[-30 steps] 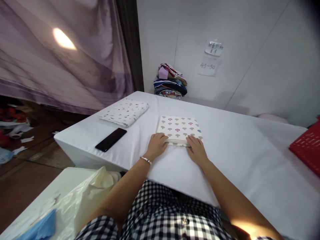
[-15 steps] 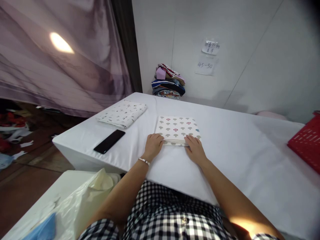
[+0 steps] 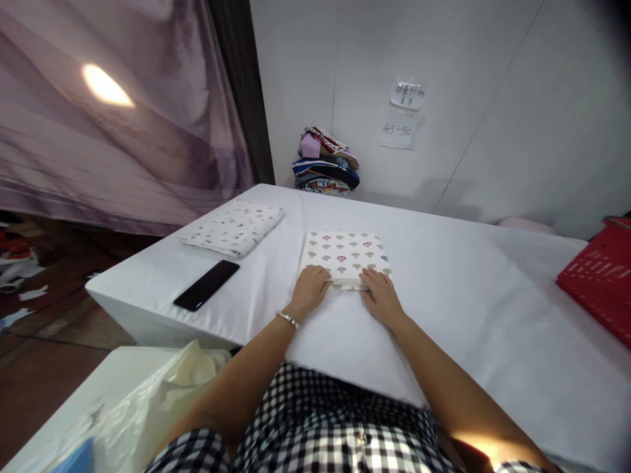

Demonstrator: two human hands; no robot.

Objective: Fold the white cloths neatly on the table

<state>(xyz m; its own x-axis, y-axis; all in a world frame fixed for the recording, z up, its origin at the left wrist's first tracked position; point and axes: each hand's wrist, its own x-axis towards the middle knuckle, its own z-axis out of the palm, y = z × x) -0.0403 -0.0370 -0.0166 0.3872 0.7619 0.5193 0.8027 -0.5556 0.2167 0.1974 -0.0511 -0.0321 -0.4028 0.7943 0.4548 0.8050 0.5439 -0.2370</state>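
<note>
A folded cloth with a mushroom print (image 3: pixel 345 253) lies on the white table (image 3: pixel 444 289) in front of me. My left hand (image 3: pixel 310 289) rests on its near left corner, fingers curled over the edge. On the near right corner lies my right hand (image 3: pixel 379 295), its fingers pressed onto the cloth's edge. Both hands grip the near edge of the folded cloth. A thin bracelet sits on my left wrist.
A second folded patterned cloth (image 3: pixel 231 226) lies at the table's far left. A black phone (image 3: pixel 207 284) rests near the left edge. A pile of folded clothes (image 3: pixel 325 161) stands against the wall. A red basket (image 3: pixel 599 282) sits at the right. A plastic bag (image 3: pixel 148 401) lies lower left.
The hands stay on the cloth's near edge. The view has shifted slightly to the right, so everything sits a little further left.
</note>
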